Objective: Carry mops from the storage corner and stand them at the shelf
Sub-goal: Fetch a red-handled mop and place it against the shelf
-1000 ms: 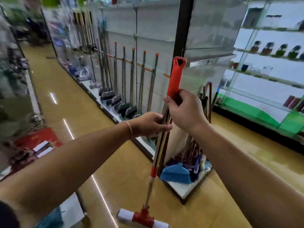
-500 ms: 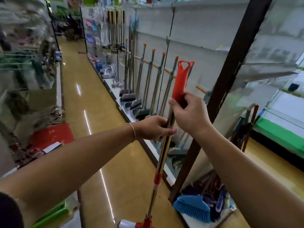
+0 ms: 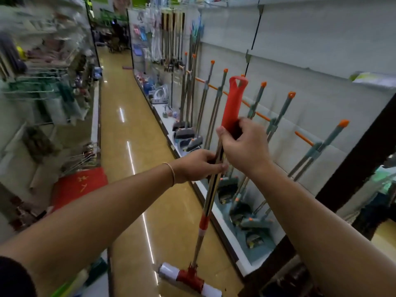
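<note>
Presently, in the head view, both hands grip one mop (image 3: 211, 196), held upright with a slight lean over the aisle floor (image 3: 137, 159). The right hand (image 3: 244, 146) is curled round the lower end of the red grip sleeve (image 3: 234, 103) at the top of the pole; the left hand (image 3: 197, 165) is wrapped round the metal pole just below it, a thin bracelet (image 3: 172, 173) on that wrist. The pole carries a red collar lower down and ends in a red bracket with a white roller head (image 3: 188, 278), which sits low, near the floor; whether it touches the floor cannot be told. The mop stands in the aisle just beside the shelf (image 3: 246, 251) on the right. On that shelf's white base ledge a row of grey-handled mops (image 3: 272, 129) with orange caps already stands, their poles leaning against an orange rail (image 3: 260, 115) fixed along the pale back panel, their heads resting on the ledge. Farther down the same run stand brooms with dark heads (image 3: 186, 133) and small goods too blurred to identify. On the left side of the aisle, wire racks (image 3: 49, 91) hold hanging goods, blurred, and a red mat (image 3: 79, 187) lies at their foot.
</note>
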`<action>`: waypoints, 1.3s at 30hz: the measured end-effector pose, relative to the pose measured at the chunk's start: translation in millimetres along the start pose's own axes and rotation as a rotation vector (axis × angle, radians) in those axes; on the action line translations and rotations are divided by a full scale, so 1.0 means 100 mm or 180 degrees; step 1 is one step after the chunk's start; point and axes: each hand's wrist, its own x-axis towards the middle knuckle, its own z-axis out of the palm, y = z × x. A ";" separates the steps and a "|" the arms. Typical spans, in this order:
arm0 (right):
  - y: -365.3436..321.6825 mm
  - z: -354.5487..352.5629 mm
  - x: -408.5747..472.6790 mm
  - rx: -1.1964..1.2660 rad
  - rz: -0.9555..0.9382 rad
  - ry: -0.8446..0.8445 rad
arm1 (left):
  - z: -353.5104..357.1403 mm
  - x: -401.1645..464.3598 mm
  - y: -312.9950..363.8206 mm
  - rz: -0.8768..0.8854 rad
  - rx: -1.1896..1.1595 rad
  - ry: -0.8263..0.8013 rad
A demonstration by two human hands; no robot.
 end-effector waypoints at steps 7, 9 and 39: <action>0.38 0.65 0.84 0.0330 -0.0133 -0.0289 | -0.63 0.63 -0.44 -0.0225 0.0041 0.0389; 0.49 0.84 1.14 0.0458 -0.0159 -0.0384 | -0.84 0.83 -0.52 -0.0280 0.0006 0.0494; 0.13 3.80 4.37 0.1322 -0.0865 -0.1211 | -4.33 2.02 -1.62 -0.0704 0.0132 0.1508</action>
